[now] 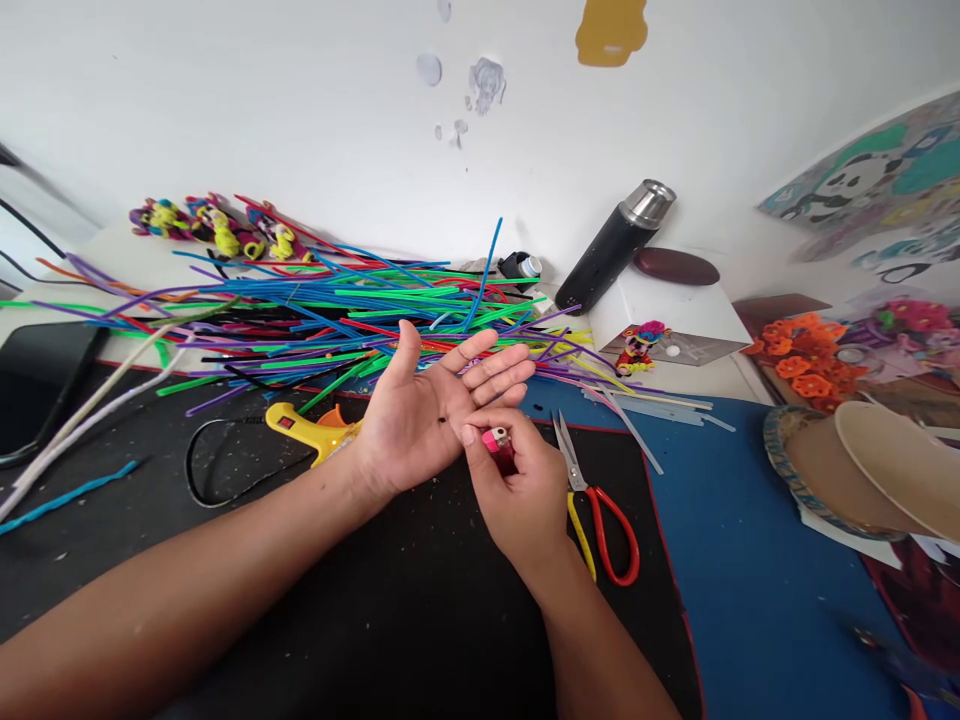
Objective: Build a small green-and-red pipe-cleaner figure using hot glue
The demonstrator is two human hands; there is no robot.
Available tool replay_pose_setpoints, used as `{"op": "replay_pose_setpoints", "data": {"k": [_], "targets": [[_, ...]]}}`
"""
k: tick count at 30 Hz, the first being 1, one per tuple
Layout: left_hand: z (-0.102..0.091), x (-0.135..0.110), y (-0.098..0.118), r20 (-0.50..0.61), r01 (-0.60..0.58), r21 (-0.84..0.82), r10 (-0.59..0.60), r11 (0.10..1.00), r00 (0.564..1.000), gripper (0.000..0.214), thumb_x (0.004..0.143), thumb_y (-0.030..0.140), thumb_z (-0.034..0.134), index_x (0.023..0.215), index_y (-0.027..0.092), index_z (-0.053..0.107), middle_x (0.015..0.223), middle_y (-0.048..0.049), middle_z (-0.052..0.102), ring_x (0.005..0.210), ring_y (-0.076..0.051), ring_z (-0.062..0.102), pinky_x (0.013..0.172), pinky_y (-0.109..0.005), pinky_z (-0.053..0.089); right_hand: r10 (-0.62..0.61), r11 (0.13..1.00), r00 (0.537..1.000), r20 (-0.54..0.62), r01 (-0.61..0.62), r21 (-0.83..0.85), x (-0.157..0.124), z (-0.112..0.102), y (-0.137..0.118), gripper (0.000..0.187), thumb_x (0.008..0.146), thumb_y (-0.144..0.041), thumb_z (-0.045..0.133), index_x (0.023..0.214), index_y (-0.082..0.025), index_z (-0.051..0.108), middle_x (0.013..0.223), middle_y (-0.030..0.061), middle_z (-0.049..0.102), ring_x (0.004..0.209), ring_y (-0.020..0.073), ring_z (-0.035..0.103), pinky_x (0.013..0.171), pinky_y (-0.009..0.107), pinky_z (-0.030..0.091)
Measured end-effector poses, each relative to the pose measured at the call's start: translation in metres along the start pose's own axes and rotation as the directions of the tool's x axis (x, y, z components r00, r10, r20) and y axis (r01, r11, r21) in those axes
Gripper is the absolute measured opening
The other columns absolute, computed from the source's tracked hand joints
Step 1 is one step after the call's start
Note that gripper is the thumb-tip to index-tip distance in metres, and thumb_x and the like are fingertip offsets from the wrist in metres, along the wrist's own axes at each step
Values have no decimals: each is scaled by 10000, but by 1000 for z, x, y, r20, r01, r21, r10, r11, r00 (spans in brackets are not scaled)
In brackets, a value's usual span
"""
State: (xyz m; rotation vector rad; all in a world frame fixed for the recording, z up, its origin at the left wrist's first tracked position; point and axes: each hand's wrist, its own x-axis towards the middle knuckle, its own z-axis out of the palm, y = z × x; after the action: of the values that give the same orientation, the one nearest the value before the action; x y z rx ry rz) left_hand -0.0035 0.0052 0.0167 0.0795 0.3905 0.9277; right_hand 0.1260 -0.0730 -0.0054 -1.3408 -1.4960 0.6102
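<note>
My left hand (420, 425) lies palm up with its fingers stretched out. A tiny black bead (442, 420) rests on that palm. Against its edge, my right hand (521, 480) is closed around what looks like a pink-red lighter (496, 438) with a pale top; most of it is hidden by the fingers. The right thumb and forefinger touch the left palm near the little finger. Beside the right hand lie scissors (616, 535) with one red and one yellow handle, blades apart. Behind the left wrist is a yellow glue gun (300, 428) with a black cord.
Colourful pipe cleaners (337, 310) spread across the back. Several fuzzy dolls (225, 230) sit at the back left, one doll (637, 347) by a white box (682, 310). A black flask (611, 250) leans there. Clear glue sticks (637, 435) lie right; a phone (45, 380) lies left.
</note>
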Motion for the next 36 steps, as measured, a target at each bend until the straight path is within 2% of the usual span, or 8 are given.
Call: {"op": "replay_pose_setpoints", "data": {"k": [5, 11, 15, 27, 34, 36], "targets": [[0, 0, 0, 4, 5, -3, -5, 1000, 1000, 945, 1085, 886, 257, 1205, 120, 796, 1303, -261, 834, 1227, -363, 823, 1061, -472, 659, -37, 999, 999, 13, 37, 2, -1, 0, -1, 92, 1028, -218, 714, 1087, -241, 781, 952, 17, 875, 714, 158, 791, 664, 249, 613], [-5, 2, 0, 35, 20, -13, -20, 1000, 999, 929, 1102, 863, 270, 1296, 110, 779, 1335, -268, 821, 1274, -380, 802, 1112, -496, 625, -100, 995, 994, 41, 99, 10, 1, 1, 0, 163, 1030, -167, 696, 1133, -242, 798, 1070, 20, 903, 820, 157, 852, 757, 232, 655], [-8, 3, 1, 53, 29, -6, -29, 1000, 998, 953, 1090, 884, 266, 1239, 108, 800, 1337, -270, 820, 1278, -377, 797, 1133, -495, 608, -131, 991, 989, 69, 131, 1, 0, 2, 1, 180, 1026, -159, 698, 1139, -241, 811, 1043, 16, 906, 806, 155, 856, 742, 227, 652], [-11, 3, -2, 68, 40, 36, -42, 999, 997, 907, 1107, 852, 325, 1192, 101, 826, 1297, -256, 841, 1231, -362, 812, 1107, -484, 610, -44, 997, 991, 127, 52, -61, -1, 3, 5, 217, 1038, -210, 677, 1198, -242, 819, 1089, 16, 902, 862, 170, 858, 801, 255, 653], [-13, 3, -6, 61, 38, 70, -42, 997, 997, 887, 1139, 801, 309, 1144, 88, 836, 1247, -244, 856, 1151, -340, 836, 1044, -464, 640, -23, 991, 992, 128, 39, -129, 0, 2, 3, 187, 1037, -252, 680, 1146, -257, 833, 1029, 19, 904, 778, 179, 842, 744, 273, 633], [-14, 4, -7, 60, 41, 76, -46, 996, 997, 847, 1145, 781, 348, 1133, 90, 837, 1235, -240, 860, 1143, -339, 837, 1038, -462, 642, -7, 990, 992, 130, 26, -141, 0, 2, 3, 187, 1033, -256, 678, 1136, -260, 834, 1011, 20, 903, 766, 183, 837, 733, 276, 628]]}}
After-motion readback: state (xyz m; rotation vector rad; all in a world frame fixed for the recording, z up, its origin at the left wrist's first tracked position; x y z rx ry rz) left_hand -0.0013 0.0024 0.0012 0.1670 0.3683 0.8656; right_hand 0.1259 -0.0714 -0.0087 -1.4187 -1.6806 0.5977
